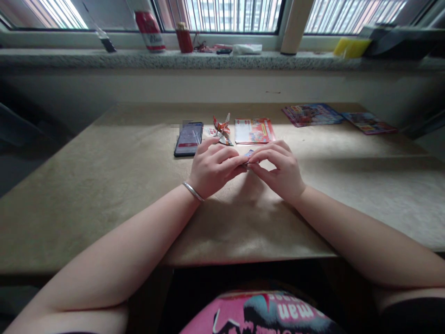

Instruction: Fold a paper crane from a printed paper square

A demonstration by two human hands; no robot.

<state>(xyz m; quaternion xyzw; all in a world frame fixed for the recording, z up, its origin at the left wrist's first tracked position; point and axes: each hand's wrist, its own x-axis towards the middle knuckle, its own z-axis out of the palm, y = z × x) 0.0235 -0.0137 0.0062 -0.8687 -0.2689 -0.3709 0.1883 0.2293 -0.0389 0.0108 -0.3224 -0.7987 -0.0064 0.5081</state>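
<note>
My left hand and my right hand meet at the middle of the beige table. Both pinch a small folded piece of printed paper, most of it hidden by the fingers. A silver bangle sits on my left wrist. Just beyond the hands stands a folded paper crane of red printed paper. To its right lies a red printed sheet. A phone lies flat to the left of the crane, its screen lit.
Two coloured leaflets lie at the far right of the table. The stone window sill holds a red can, a red cup, a white packet and a yellow object.
</note>
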